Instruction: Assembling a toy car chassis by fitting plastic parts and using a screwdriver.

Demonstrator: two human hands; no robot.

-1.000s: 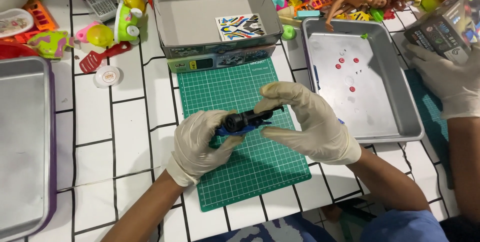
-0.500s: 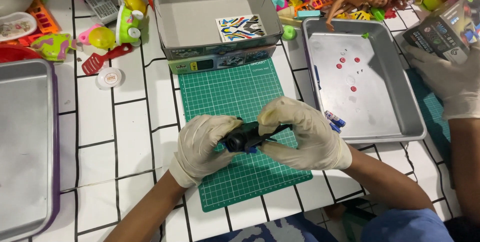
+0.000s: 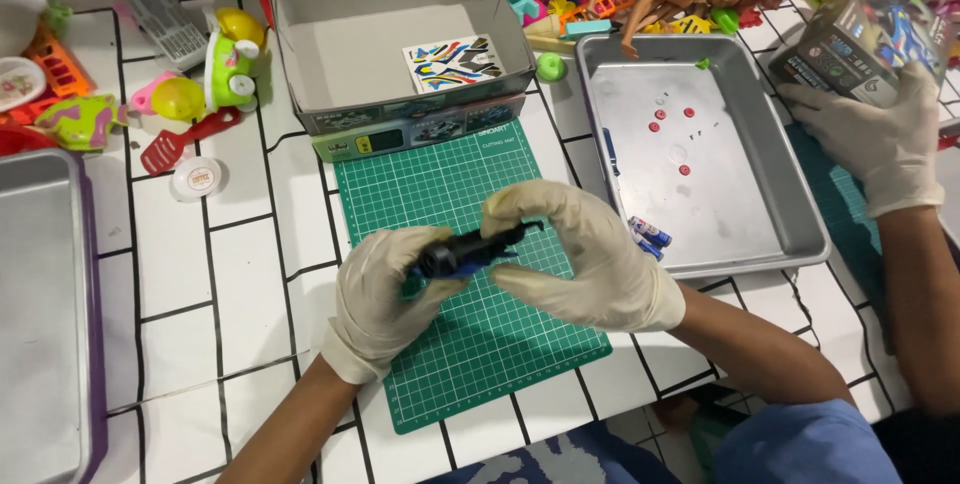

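Both hands pinch a dark toy (image 3: 462, 252) above the mat (image 3: 450, 284), its long axis running left-right between left hand (image 3: 385, 299) and right hand (image 3: 585, 259).

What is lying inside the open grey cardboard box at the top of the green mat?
Inside the grey box lies one sheet of colourful stickers, flat on the floor toward the right. The rest of the floor shows bare; the strip just behind the near wall is hidden.
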